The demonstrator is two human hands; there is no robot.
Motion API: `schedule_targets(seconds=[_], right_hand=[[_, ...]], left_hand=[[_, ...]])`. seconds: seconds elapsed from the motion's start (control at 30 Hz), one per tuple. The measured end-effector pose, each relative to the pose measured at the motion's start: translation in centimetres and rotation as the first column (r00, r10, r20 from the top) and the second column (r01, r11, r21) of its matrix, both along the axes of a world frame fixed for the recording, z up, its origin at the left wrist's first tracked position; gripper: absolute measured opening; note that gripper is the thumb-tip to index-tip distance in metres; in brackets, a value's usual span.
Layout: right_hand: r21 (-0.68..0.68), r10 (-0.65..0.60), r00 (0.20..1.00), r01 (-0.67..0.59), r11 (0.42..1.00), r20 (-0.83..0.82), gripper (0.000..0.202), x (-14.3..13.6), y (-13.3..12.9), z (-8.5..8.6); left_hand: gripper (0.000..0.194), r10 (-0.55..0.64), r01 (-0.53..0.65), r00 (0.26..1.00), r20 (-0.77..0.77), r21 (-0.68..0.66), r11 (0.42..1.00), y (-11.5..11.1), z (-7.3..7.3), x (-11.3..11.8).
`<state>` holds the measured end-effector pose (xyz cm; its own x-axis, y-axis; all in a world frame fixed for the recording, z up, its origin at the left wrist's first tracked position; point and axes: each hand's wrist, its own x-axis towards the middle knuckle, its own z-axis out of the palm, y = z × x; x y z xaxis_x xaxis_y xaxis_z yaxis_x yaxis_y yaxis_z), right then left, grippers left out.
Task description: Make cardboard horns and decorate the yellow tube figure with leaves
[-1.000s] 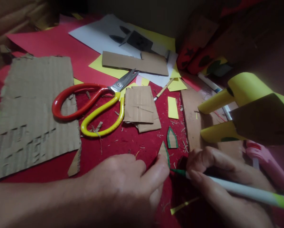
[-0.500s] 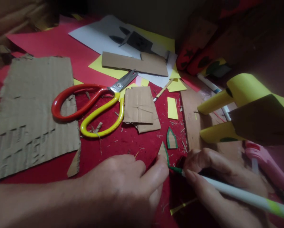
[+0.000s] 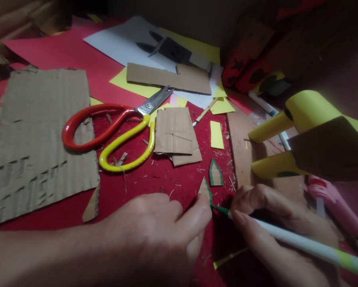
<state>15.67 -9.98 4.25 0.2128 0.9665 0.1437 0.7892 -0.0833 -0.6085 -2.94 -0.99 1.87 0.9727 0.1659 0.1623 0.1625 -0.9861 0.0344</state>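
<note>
My left hand [image 3: 167, 227] is closed on a small pointed cardboard piece [image 3: 204, 189], whose tip and green right edge show past the fingers; its lower part is hidden. A white felt-tip marker [image 3: 298, 239] with a green tip is pinched in my right hand [image 3: 265, 223]. The tip meets the green-lined edge of that piece. Just beyond lies a second pointed cardboard piece [image 3: 216, 173], outlined in green all round. Farther off are red-and-yellow-handled scissors [image 3: 126, 135], their blades slightly apart, and stacked cardboard squares [image 3: 175, 133].
A large corrugated cardboard sheet [image 3: 44, 139] lies left. Coloured paper [image 3: 62, 52] and a cardboard strip [image 3: 167, 79] are at the back. To the right stand a yellow paper-and-cardboard figure [image 3: 313, 115] and a pink glue gun [image 3: 337, 207]. Scraps litter the red cloth [image 3: 167, 183].
The view has shifted very slightly. The marker tip stays at the green edge of the held cardboard piece, and both hands keep nearly the same pose.
</note>
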Motion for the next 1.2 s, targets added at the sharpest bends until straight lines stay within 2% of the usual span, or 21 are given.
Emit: schedule_targets(seconds=[0.13,0.27,0.3,0.33,0.4,0.43,0.6,0.73,0.83,1.03,1.2], right_hand=[[-0.02,0.022,0.999,-0.023,1.0,-0.038,0.02,0.3,0.0,0.0],[-0.02,-0.024,0.99,0.021,1.0,-0.138,0.019,1.0,-0.2,-0.6],[-0.001,-0.032,0.991,0.032,0.999,-0.132,0.017,1.1,-0.3,-0.7],[0.007,0.021,0.991,-0.02,1.0,-0.131,0.015,1.1,-0.4,-0.8],[0.064,-0.035,0.996,0.04,0.997,-0.08,0.016,1.0,-0.6,-0.9],[0.017,-0.043,0.996,0.045,0.999,-0.073,0.016,1.0,-0.7,-0.9],[0.06,-0.043,0.997,0.047,0.997,-0.071,0.018,1.0,-0.4,-1.3],[0.054,0.025,0.996,-0.02,0.998,-0.086,0.016,1.0,-0.4,-1.6],[0.093,-0.095,0.991,0.104,0.99,-0.095,0.017,0.5,-0.4,-1.6],[0.066,-0.031,0.997,0.036,0.997,-0.066,0.018,0.7,-0.4,-1.4],[0.083,-0.05,0.994,0.059,0.995,-0.101,0.016,0.7,-0.4,-1.4]], left_hand=[[0.047,-0.014,0.015,1.0,-0.02,0.026,1.0,0.0,-0.1,0.0],[0.042,-0.008,0.008,1.0,0.004,0.049,0.999,0.0,-0.1,0.0],[0.042,0.006,-0.007,1.0,0.02,0.048,0.999,0.0,-0.1,0.0],[0.042,0.016,-0.018,0.999,0.031,0.047,0.999,0.0,-0.1,0.0],[0.042,0.014,-0.016,0.999,0.04,0.041,0.999,0.0,-0.1,0.0],[0.042,0.006,-0.007,0.999,0.044,0.035,0.999,0.0,-0.1,0.0],[0.042,0.031,-0.035,0.993,0.111,0.031,0.999,-0.1,-0.3,0.0],[0.042,0.039,-0.043,0.992,0.118,0.029,0.999,-0.1,-0.3,0.0],[0.042,0.029,-0.031,0.993,0.115,0.016,0.999,-0.1,-0.5,0.1],[0.044,0.041,-0.042,0.979,0.198,0.0,0.999,-0.2,-1.1,0.1],[0.046,0.084,-0.087,0.984,0.159,0.006,0.996,-0.4,-0.8,0.1]])
